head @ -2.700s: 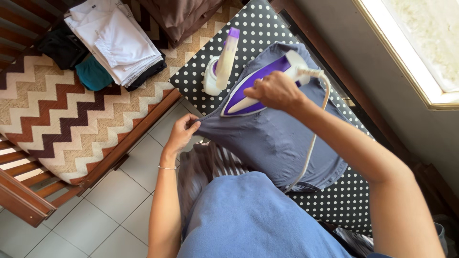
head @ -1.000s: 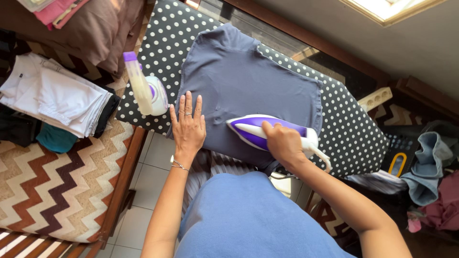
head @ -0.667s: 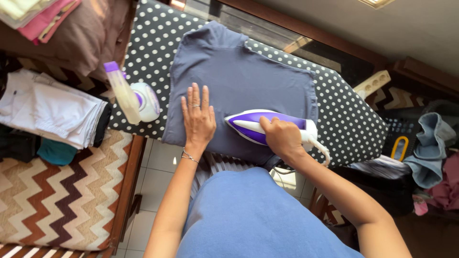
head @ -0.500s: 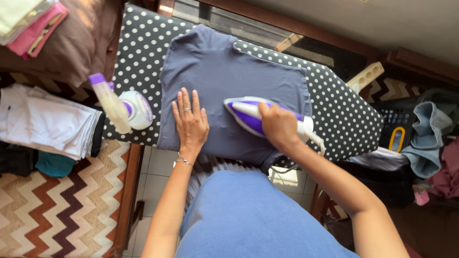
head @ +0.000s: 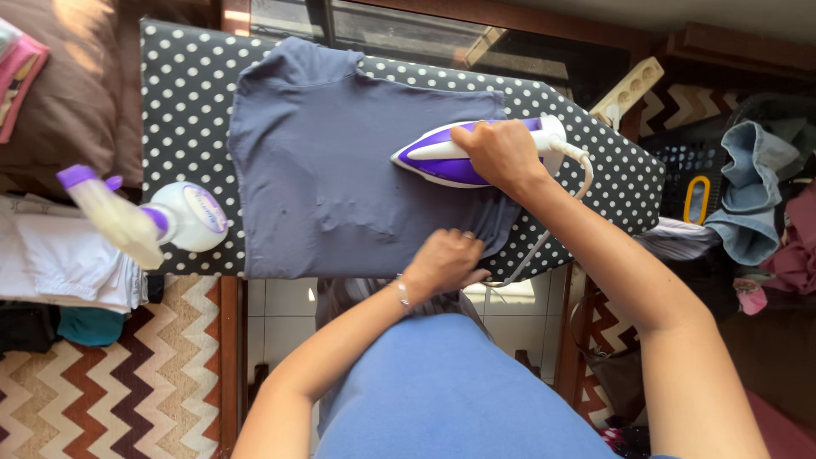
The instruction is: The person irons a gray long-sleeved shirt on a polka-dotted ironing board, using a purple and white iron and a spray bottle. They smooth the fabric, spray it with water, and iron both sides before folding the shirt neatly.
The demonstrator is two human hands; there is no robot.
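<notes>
Now left hand (head: pixel 444 262) at shirt (head: pixel 340 161) hem, iron (head: pixel 463 155) further up

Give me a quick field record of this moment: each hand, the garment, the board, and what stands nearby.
right hand: grips the purple and white steam iron on the shirt
left hand: holds the near hem of the grey-blue cotton shirt
shirt: spread flat on the black, white-dotted ironing board
nearby: white and purple spray bottle at the board's left end

Iron (head: pixel 442 157) handle hidden under right hand (head: pixel 501 153); spray bottle (head: pixel 140 223) blurred, perhaps moving.
</notes>
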